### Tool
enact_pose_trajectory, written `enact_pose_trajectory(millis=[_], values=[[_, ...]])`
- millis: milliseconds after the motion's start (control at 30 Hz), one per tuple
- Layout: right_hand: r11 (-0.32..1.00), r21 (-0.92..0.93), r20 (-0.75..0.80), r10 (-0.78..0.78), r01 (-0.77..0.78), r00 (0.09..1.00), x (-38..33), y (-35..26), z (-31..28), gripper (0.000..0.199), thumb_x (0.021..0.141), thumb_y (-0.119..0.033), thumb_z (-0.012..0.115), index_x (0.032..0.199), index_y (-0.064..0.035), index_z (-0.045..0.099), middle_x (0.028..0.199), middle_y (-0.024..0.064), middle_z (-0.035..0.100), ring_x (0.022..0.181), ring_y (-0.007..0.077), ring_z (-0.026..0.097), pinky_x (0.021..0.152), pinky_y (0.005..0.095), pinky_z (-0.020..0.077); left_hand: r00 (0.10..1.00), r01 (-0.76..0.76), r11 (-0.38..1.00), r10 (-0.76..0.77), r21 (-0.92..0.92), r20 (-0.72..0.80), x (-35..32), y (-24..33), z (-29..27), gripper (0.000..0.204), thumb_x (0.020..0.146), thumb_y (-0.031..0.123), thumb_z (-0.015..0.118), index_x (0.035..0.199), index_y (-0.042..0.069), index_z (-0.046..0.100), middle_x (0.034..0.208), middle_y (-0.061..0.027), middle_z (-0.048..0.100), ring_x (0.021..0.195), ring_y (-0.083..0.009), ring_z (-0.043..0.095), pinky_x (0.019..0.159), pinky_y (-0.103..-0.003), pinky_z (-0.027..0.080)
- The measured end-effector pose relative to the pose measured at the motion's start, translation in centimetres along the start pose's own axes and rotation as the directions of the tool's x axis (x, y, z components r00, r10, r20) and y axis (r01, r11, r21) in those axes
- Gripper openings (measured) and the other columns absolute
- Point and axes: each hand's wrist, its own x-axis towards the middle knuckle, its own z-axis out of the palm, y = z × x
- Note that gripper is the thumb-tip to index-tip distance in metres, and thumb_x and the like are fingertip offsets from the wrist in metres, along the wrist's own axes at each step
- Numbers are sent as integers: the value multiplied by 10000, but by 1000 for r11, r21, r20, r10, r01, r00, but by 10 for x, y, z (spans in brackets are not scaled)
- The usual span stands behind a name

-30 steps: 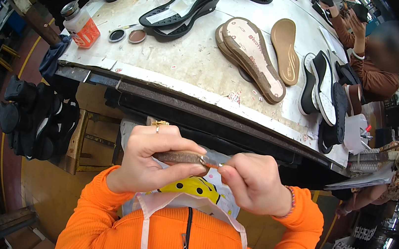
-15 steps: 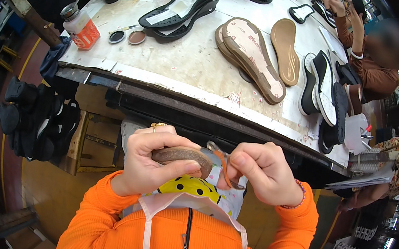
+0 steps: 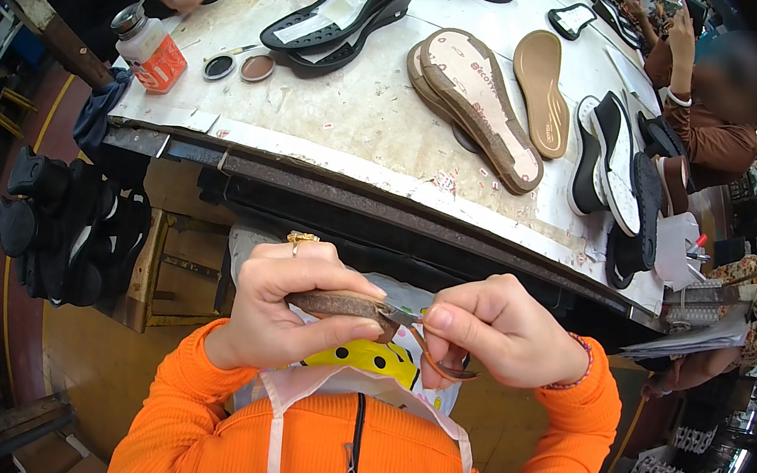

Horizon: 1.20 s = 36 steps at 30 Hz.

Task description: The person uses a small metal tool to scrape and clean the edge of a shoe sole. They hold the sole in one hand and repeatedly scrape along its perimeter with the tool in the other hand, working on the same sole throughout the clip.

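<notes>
Low in front of my body, my left hand (image 3: 275,309) grips a brown shoe sole (image 3: 332,304), thumb below it and fingers above. The sole is seen nearly edge-on, and part of it is hidden by my fingers. My right hand (image 3: 508,338) is closed around small orange-handled nippers (image 3: 404,316). Their metal tip meets the right end of the sole. One curved handle sticks out under my right fingers. Whether the jaws are closed on any bit of the sole is too small to tell.
Ahead stands a worktable (image 3: 316,125) with a pair of brown soles (image 3: 479,107), a tan insole (image 3: 540,91), black soles (image 3: 339,19) and a jar (image 3: 151,53). Black shoes (image 3: 68,227) hang at left. Co-workers are at the far left and far right.
The nippers' metal tip has come down onto the sole's right end. The sole has tilted to a thinner edge view. A co-worker's hand has appeared at the far left.
</notes>
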Motion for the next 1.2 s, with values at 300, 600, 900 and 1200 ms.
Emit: enact_pose_trajectory(millis=[300, 600, 900, 1200], values=[[294, -902, -35, -780, 316, 625, 20, 30, 13, 163, 830, -82, 647, 722, -25, 540, 555, 100, 475, 454, 261, 496, 417, 344, 399, 985, 112, 994, -109, 14, -133, -1, 1, 8, 215, 689, 99, 788, 857, -7, 706, 641, -53, 630, 545, -89, 550, 499, -217, 393], [727, -554, -348, -645, 406, 680, 9, 19, -1, 177, 905, -81, 587, 758, 8, 543, 636, 45, 573, 536, 93, 557, 470, 239, 432, 986, 152, 988, -153, -10, -60, -3, 0, 6, 228, 676, 115, 802, 850, 1, 709, 655, -56, 643, 565, -93, 561, 516, -215, 404], [964, -164, -241, -245, 209, 939, 23, 21, -1, 287, 848, -168, 704, 756, -18, 477, 648, -35, 496, 609, -18, 439, 482, 162, 342, 998, 56, 998, -56, 5, 42, -1, -1, 6, 238, 646, 54, 811, 853, -6, 710, 690, -80, 673, 554, -104, 585, 492, -222, 412], [994, 105, -13, -15, 16, 1000, -5, 2, 2, 372, 1003, -254, 442, 808, 24, 595, 671, 35, 614, 518, 32, 423, 478, 203, 374, 997, -35, 998, 32, 53, 67, 2, 1, -2, 269, 633, 27, 806, 883, -4, 714, 659, -70, 642, 519, -106, 543, 469, -221, 383]])
